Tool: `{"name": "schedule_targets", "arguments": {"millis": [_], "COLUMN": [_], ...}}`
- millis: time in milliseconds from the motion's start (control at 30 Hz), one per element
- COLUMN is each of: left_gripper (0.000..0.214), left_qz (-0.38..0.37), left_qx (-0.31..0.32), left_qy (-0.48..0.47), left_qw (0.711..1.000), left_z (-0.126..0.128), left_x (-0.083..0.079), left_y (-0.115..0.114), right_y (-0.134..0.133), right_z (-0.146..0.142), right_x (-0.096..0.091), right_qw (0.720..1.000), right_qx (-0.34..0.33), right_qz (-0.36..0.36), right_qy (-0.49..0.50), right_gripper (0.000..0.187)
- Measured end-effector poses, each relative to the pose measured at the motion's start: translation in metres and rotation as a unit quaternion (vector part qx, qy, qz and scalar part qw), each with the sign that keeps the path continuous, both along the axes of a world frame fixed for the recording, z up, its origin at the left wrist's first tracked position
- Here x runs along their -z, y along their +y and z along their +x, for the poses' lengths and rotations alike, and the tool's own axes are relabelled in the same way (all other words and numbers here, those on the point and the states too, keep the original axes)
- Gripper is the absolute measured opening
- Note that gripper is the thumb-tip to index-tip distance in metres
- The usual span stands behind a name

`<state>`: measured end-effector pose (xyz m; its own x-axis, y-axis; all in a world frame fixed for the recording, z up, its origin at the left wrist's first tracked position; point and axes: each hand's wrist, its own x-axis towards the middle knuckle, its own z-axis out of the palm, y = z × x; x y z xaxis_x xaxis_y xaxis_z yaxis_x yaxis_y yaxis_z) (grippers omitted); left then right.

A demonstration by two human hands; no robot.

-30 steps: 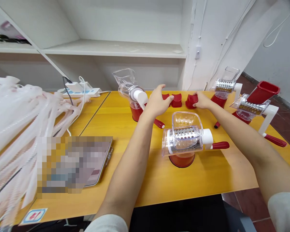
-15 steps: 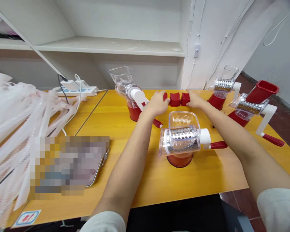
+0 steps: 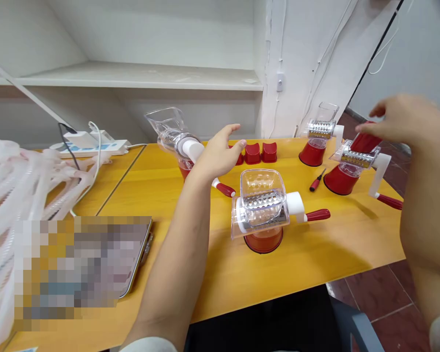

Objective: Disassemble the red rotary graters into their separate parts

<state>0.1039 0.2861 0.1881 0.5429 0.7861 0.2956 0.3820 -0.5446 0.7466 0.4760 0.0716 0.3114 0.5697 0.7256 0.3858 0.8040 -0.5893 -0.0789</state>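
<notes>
Two hands over the yellow table (image 3: 333,254). Left hand (image 3: 220,154) was open, fingers spread, just behind the centre grater (image 3: 264,208), touching the red caps (image 3: 253,153). Right hand (image 3: 403,120) gripped the red pusher (image 3: 364,143), well right of that grater.

A single view from a camera worn on the person's head, looking forward and down across a yellow surface (image 3: 212,274) toward a white shelf (image 3: 132,78) and wall. It sits close. Both forearms rise from the bottom edge, with the left hand (image 3: 218,154) mid-frame and the right hand (image 3: 399,120) blurred at the right edge.
</notes>
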Motion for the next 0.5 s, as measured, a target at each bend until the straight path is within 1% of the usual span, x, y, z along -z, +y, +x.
{"name": "schedule_targets", "arguments": {"millis": [33,67,100,167,200,333,367,400,433,467,500], "left_gripper": [0.064,0.064,0.064,0.065,0.065,0.067,0.067,0.067,0.067,0.067,0.067], "left_qz": [-0.002,-0.004,-0.006,-0.01,-0.01,-0.012,-0.013,-0.012,-0.011,-0.009,-0.004], "left_qx": [0.003,0.005,0.007,0.012,0.017,0.025,0.021,0.018,0.017,0.018,0.023], "left_qy": [-0.004,-0.008,-0.01,-0.016,-0.02,-0.036,-0.037,-0.039,-0.042,-0.048,-0.058], "left_qw": [1.0,1.0,1.0,1.0,1.0,0.999,0.999,0.999,0.999,0.999,0.998], "left_z": [-0.001,-0.002,-0.002,-0.003,-0.003,-0.005,-0.005,-0.006,-0.006,-0.006,-0.006], "left_x": [-0.001,-0.002,-0.003,-0.004,-0.004,-0.002,-0.001,0.0,0.001,0.003,0.004], "left_y": [-0.001,-0.001,-0.002,-0.003,-0.004,-0.002,-0.001,0.0,0.002,0.004,0.006], "right_y": [-0.003,-0.004,-0.004,-0.002,-0.001,-0.005,-0.007,-0.008,-0.009,-0.008,-0.005], "right_z": [0.005,0.007,0.008,0.008,0.008,0.014,0.016,0.016,0.015,0.012,0.007], "right_x": [0.005,0.01,0.015,0.02,0.018,-0.003,-0.009,-0.013,-0.015,-0.015,-0.012], "right_qw": [0.998,0.994,0.991,0.994,0.995,0.994,0.996,0.998,0.997,0.988,0.97], "right_qx": [0.039,0.062,0.069,0.047,0.041,0.058,0.062,0.057,0.039,0.005,-0.048], "right_qz": [-0.048,-0.09,-0.115,-0.1,-0.095,-0.091,-0.065,-0.012,0.063,0.154,0.237], "right_qy": [0.004,0.007,0.014,0.013,0.009,0.006,0.0,-0.01,-0.021,-0.033,-0.03], "right_gripper": [0.032,0.03,0.026,0.022,0.02,0.019,0.019,0.017,0.014,0.011,0.01]}}
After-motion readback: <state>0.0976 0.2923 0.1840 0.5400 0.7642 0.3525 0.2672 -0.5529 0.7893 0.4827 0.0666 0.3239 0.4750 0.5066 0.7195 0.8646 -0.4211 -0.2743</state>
